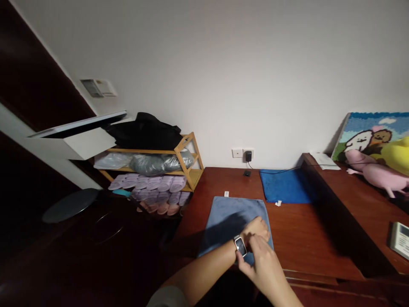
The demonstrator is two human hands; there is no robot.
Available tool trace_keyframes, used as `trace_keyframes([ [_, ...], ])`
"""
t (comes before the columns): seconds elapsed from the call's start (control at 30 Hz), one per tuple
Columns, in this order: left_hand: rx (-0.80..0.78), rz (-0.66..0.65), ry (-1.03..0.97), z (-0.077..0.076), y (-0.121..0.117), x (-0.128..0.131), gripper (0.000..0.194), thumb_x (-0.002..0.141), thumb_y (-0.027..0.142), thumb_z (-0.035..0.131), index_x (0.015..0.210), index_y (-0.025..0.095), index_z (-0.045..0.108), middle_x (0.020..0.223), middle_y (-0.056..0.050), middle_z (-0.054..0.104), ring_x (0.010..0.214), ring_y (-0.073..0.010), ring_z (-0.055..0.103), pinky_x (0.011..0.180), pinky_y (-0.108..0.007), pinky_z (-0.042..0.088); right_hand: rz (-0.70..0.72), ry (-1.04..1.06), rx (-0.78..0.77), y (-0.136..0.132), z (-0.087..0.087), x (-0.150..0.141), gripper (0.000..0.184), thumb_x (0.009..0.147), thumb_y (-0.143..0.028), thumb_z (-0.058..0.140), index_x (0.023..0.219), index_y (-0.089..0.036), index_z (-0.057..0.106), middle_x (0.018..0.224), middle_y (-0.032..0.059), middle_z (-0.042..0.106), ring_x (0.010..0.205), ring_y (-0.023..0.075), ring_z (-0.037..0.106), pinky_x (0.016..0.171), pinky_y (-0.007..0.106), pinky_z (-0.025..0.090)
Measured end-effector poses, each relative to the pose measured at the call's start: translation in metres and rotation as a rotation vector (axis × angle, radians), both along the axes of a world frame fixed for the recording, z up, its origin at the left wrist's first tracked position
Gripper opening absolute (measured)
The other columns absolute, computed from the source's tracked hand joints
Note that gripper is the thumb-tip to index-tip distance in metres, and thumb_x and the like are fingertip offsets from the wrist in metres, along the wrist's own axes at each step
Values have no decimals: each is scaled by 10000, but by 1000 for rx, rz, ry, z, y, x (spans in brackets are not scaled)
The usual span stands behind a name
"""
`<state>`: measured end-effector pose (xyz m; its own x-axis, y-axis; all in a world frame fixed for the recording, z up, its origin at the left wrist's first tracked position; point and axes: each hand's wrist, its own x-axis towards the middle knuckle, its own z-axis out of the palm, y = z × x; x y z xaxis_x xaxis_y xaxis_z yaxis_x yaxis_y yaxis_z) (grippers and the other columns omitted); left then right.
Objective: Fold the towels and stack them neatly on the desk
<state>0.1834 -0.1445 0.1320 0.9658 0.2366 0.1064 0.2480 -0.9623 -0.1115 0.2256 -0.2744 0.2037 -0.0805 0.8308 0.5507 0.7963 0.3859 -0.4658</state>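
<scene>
A square-faced smartwatch [240,246] sits on the left wrist, its lit screen tilted up toward the camera. The right hand [260,264] crosses over from below, its fingers [251,241] and thumb closed narrowly around the watch at the wrist. The left forearm reaches in from the lower left, with the left hand [255,228] curled loosely and holding nothing visible; whether it touches the cloth below is hard to tell.

Both hands hover over the near edge of a grey-blue towel [230,217], which lies on a reddish wooden desk [297,230]. Open desk stretches to the right of the towel as far as a raised wooden ledge [351,187], whose dark side drops along that stretch. Beyond the towel, a brighter blue towel [284,185] lies against the wall. To the left, the desk ends at a dark drop, beside a bamboo shoe rack [188,157] holding lilac slippers [153,185].
</scene>
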Motion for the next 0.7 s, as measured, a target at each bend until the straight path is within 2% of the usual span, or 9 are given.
trace_keyframes([
  [0.1, 191, -102, 114, 27, -5, 1, 142, 882, 175, 655, 751, 183, 711, 717, -73, 719, 693, -204, 630, 639, -344, 362, -53, -144, 194, -10, 10, -7, 83, 962, -258, 520, 1010, -202, 558, 790, 40, 619, 707, 223, 641, 635, 325, 510],
  [0.23, 240, -117, 86, 54, -18, 3, 149, 918, 159, 620, 816, 134, 726, 761, -95, 743, 689, -206, 622, 643, -352, 340, -146, -216, 306, -28, 25, -12, 97, 981, -270, 500, 965, -195, 559, 736, 33, 596, 643, 212, 614, 599, 326, 479],
  [0.33, 265, -124, 79, 64, -24, 5, 117, 908, 163, 662, 821, 119, 727, 738, -92, 741, 671, -207, 621, 642, -351, 337, -179, -189, 309, -35, 31, -13, 121, 989, -284, 495, 893, -220, 529, 689, 11, 561, 593, 193, 581, 565, 313, 444],
  [0.47, 284, -128, 84, 74, -27, 8, 128, 883, 172, 717, 760, 137, 717, 697, -81, 737, 639, -200, 624, 627, -340, 328, -134, -104, 298, -35, 33, -12, 104, 992, -277, 483, 917, -221, 525, 726, 17, 576, 633, 192, 600, 580, 299, 458],
  [0.7, 299, -158, 64, 91, -33, 13, 113, 921, 156, 644, 833, 150, 714, 748, -82, 741, 688, -190, 642, 627, -339, 346, -131, -16, 307, -33, 33, -6, 103, 982, -274, 538, 896, -229, 506, 714, -2, 556, 625, 181, 583, 596, 299, 452],
])
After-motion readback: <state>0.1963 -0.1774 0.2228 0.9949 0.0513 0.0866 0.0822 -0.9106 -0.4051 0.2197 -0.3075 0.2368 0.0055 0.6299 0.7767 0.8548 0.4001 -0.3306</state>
